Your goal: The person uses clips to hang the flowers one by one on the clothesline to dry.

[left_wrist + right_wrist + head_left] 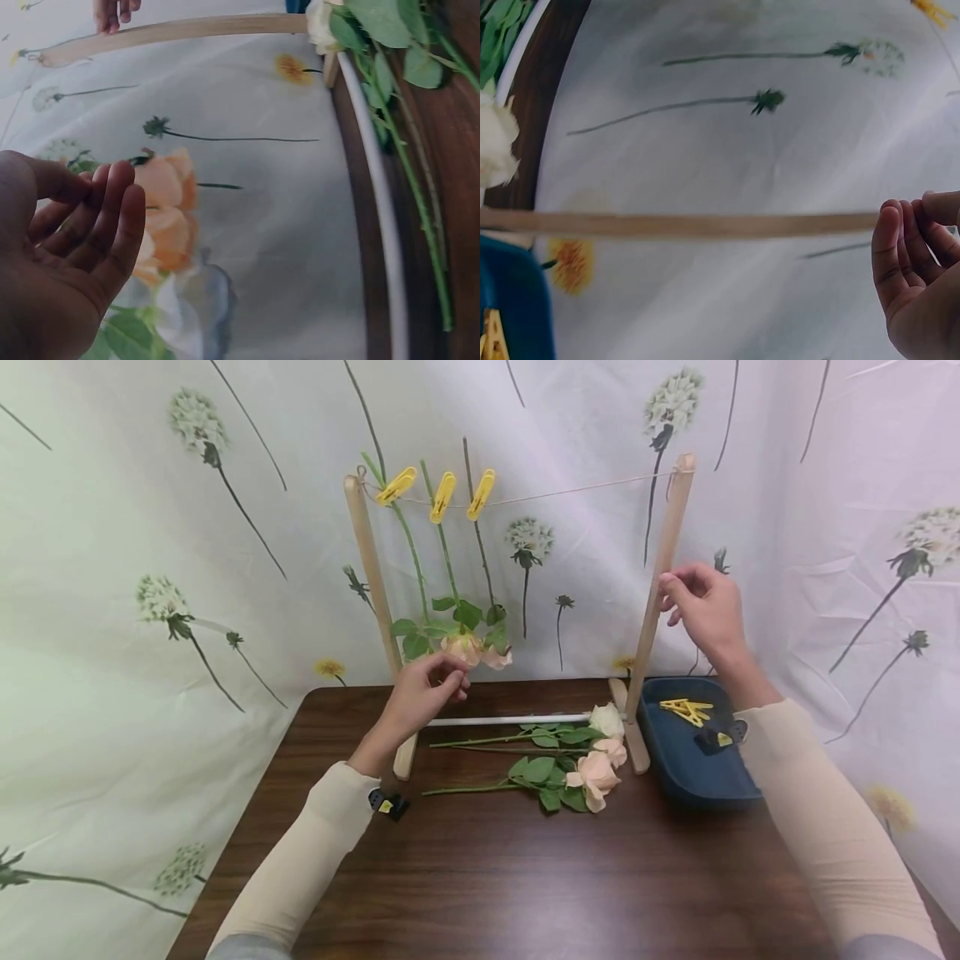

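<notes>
Three roses hang heads down from a string [570, 492], each stem held by a yellow clothespin [442, 497]. Peach blossoms [461, 647] and green leaves show low on them. My left hand [427, 697] is just in front of these blossoms, fingers loosely bent with nothing between them; in the left wrist view a peach rose [166, 225] appears beyond the fingertips. My right hand [707, 610] is beside the right wooden post [660, 577], its fingers lightly bent and holding nothing visible. Whether its fingertips touch the post I cannot tell.
Cut roses [596, 777], white and peach, lie on the brown table [510, 868] below the rack's white crossbar [510, 721]. A blue bin [705, 785] at the right holds several yellow clothespins [686, 710]. Behind hangs a flower-printed cloth [585, 410].
</notes>
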Demonstrator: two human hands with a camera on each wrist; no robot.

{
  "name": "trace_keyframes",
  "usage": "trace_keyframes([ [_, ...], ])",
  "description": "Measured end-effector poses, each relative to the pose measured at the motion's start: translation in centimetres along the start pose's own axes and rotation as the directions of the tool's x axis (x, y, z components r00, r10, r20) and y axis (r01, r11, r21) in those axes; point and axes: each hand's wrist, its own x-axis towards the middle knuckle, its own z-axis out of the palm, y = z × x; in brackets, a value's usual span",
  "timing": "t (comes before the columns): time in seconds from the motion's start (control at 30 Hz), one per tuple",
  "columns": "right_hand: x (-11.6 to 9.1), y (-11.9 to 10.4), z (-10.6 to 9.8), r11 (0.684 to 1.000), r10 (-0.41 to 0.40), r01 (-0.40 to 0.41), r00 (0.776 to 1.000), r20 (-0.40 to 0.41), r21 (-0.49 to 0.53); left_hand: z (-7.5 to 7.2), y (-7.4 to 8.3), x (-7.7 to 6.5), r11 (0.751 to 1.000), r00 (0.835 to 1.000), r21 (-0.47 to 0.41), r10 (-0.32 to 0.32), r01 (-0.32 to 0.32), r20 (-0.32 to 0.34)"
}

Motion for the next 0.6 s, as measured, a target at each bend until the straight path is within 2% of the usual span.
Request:
trace_keyframes([
  [0.2,0.0,1.9,-0.8,0.996,0.074,-0.075,0.997,-0.026,-0.040,0.2,-1.8,-1.2,0.998,0.995,-0.003,-0.067,0.067,0.076],
  [0.37,0.1,3.7,-1.5,0.989,0.134,-0.135,0.991,-0.031,-0.066,0.4,-3.1,-2.0,0.995,0.988,0.003,-0.098,0.098,0.119],
  [0.6,0.1,6.1,-2.5,0.962,0.189,-0.183,0.982,0.010,-0.202,0.4,-5.0,-2.9,0.987,0.973,0.022,-0.161,0.160,0.167],
])
